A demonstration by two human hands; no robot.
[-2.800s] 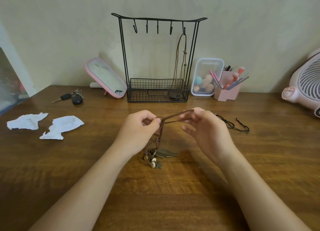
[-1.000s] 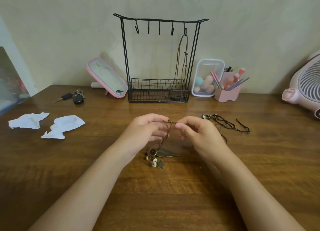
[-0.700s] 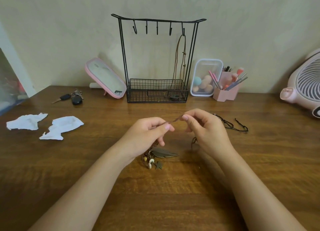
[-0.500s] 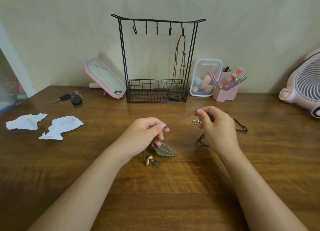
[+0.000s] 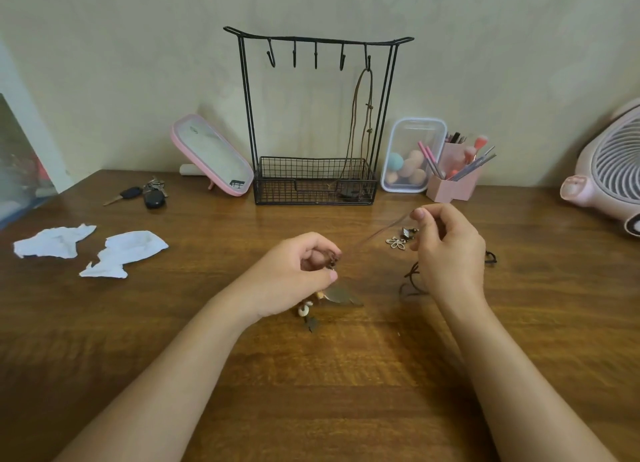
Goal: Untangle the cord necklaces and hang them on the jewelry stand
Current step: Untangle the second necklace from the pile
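Cord necklaces (image 5: 320,300): a tangled cluster on the worktop (image 5: 311,392) near its middle, partly under the left grip (image 5: 294,274). Parts visible in it are a leaf pendant (image 5: 343,294), a white bead (image 5: 304,309) and a star charm (image 5: 310,324).

One taut cord (image 5: 375,234) runs from the cluster up and right to the right grip (image 5: 450,250). A flower pendant (image 5: 396,242) sits just beside the right fingers; it cannot be told whether it hangs or lies flat. A loose dark cord (image 5: 410,283) lies on the worktop against the right wrist side, and more of it shows past the hand toward the right edge.

Surroundings:
- The jewelry stand (image 5: 317,42) is upright at the middle of the far edge. One hung necklace (image 5: 360,115) is on its rightmost hook, trailing into the wire basket.
- Left of the stand is a tilted pink mirror (image 5: 211,156), then keys (image 5: 145,194).
- Two crumpled papers (image 5: 123,253) lie near the left edge.
- Right of the stand are a clear container (image 5: 412,156) of sponges and a pink brush holder (image 5: 453,181).
- A pink fan (image 5: 609,170) is at the right edge.
- Between the hands and the stand the wood is bare.

Left grip: fingers are curled tight, holding the gathered cords at the low end of the taut cord.
Right grip: narrow, with thumb and forefinger pinching the cord's upper end and the other fingers curled in.
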